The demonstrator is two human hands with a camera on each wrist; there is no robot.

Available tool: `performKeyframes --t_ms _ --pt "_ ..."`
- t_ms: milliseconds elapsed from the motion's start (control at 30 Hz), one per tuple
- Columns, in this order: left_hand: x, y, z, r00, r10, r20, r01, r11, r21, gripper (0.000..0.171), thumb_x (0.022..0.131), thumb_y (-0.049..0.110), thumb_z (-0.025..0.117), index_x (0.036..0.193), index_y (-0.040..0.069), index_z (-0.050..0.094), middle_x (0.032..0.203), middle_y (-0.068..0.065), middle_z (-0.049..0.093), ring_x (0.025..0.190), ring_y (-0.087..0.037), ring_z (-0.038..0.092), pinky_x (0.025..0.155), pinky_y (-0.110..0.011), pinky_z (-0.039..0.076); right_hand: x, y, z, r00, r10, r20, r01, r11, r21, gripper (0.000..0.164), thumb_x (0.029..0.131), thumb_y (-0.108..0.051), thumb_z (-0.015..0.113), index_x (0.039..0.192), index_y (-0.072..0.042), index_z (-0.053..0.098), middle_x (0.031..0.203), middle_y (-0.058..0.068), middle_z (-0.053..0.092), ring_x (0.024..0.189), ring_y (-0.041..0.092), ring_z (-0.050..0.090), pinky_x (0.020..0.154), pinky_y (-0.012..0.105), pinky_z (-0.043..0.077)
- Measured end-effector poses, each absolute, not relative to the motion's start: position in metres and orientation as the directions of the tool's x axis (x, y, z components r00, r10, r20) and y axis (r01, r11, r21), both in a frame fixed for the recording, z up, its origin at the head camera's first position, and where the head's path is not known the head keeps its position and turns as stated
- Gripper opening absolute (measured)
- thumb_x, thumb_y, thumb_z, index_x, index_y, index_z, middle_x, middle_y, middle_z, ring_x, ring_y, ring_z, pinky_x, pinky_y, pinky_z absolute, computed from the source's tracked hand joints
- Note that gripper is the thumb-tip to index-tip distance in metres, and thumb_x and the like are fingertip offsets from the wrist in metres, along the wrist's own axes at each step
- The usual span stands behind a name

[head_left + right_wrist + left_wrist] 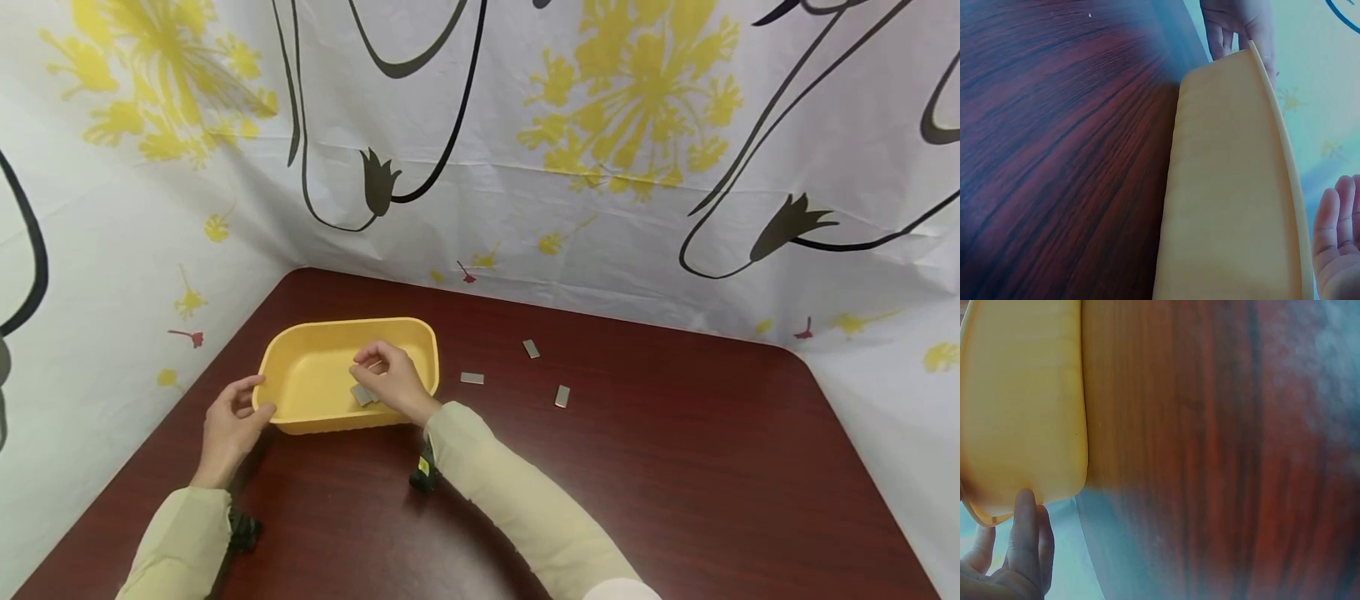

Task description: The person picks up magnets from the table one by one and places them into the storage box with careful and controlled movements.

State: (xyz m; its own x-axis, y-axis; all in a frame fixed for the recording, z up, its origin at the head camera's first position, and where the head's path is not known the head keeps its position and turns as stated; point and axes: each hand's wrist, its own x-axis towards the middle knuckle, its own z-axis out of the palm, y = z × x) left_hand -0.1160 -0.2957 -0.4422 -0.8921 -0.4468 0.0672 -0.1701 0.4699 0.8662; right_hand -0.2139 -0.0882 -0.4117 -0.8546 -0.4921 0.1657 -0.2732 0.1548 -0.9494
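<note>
A yellow plastic bin with rounded corners sits at the left of the table. At its left end my left hand grips the rim, thumb at the near corner and fingers along the left side. My right hand is over the bin's right half, fingers loosely bent, with nothing visible in them. Below its fingertips small flat grey rectangular pieces lie on the bin's floor, partly hidden by that hand. In the right wrist view, the right hand's fingers stand beside the bin's rim.
Three more grey pieces lie right of the bin: one nearest, one farther back and one nearer the front. The dark red wooden table meets a patterned white cloth at its back and left.
</note>
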Motion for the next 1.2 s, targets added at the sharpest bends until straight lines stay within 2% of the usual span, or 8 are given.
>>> performKeyframes --t_ms 200,433,700,933,1200 --pt "-0.116 -0.297 -0.443 -0.893 -0.444 0.069 -0.168 0.473 0.865 0.046 0.081 0.008 0.055 0.125 0.000 0.046 0.107 -0.018 0.051 0.069 0.011 0.047 0.054 -0.015 0.043 -0.197 -0.077 -0.388 -0.853 -0.493 0.168 -0.276 0.156 -0.948 0.012 0.082 -0.005 0.061 0.092 0.004 0.059 0.087 0.013 0.060 0.074 0.018 0.054 0.063 0.017 0.043" --pt "-0.116 -0.297 -0.442 -0.897 -0.440 0.047 -0.187 0.472 0.862 0.047 0.082 0.010 0.054 0.127 0.000 0.045 0.109 -0.017 0.048 0.069 0.011 0.045 0.054 -0.015 0.043 -0.213 -0.071 -0.411 -0.847 -0.502 0.175 -0.287 0.156 -0.945 0.013 0.082 -0.011 0.063 0.092 -0.002 0.060 0.086 0.005 0.059 0.073 0.009 0.053 0.065 0.019 0.045" --pt "-0.116 -0.296 -0.443 -0.897 -0.437 0.065 -0.171 0.478 0.862 0.046 0.082 0.009 0.055 0.126 0.000 0.045 0.108 -0.018 0.050 0.068 0.013 0.045 0.055 -0.015 0.043 -0.205 -0.054 -0.396 -0.845 -0.491 0.213 -0.311 0.127 -0.942 0.013 0.082 -0.002 0.060 0.092 0.006 0.058 0.088 0.015 0.058 0.080 0.023 0.054 0.071 0.024 0.045" --pt "-0.117 -0.296 -0.442 -0.895 -0.442 0.057 -0.181 0.478 0.859 0.046 0.082 0.009 0.055 0.126 0.000 0.045 0.109 -0.019 0.051 0.069 0.012 0.045 0.056 -0.014 0.043 -0.219 -0.046 -0.411 -0.861 -0.457 0.224 -0.324 0.153 -0.934 0.013 0.082 -0.009 0.063 0.091 0.000 0.060 0.086 0.008 0.060 0.078 0.012 0.054 0.071 0.021 0.044" --pt "-0.116 -0.296 -0.443 -0.889 -0.456 0.036 -0.208 0.473 0.857 0.046 0.081 0.010 0.055 0.126 0.002 0.046 0.107 -0.016 0.051 0.072 0.009 0.047 0.057 -0.014 0.043 -0.227 -0.030 -0.414 -0.859 -0.444 0.255 -0.345 0.133 -0.929 0.014 0.082 -0.008 0.062 0.091 0.001 0.059 0.085 0.009 0.060 0.076 0.012 0.053 0.071 0.024 0.045"
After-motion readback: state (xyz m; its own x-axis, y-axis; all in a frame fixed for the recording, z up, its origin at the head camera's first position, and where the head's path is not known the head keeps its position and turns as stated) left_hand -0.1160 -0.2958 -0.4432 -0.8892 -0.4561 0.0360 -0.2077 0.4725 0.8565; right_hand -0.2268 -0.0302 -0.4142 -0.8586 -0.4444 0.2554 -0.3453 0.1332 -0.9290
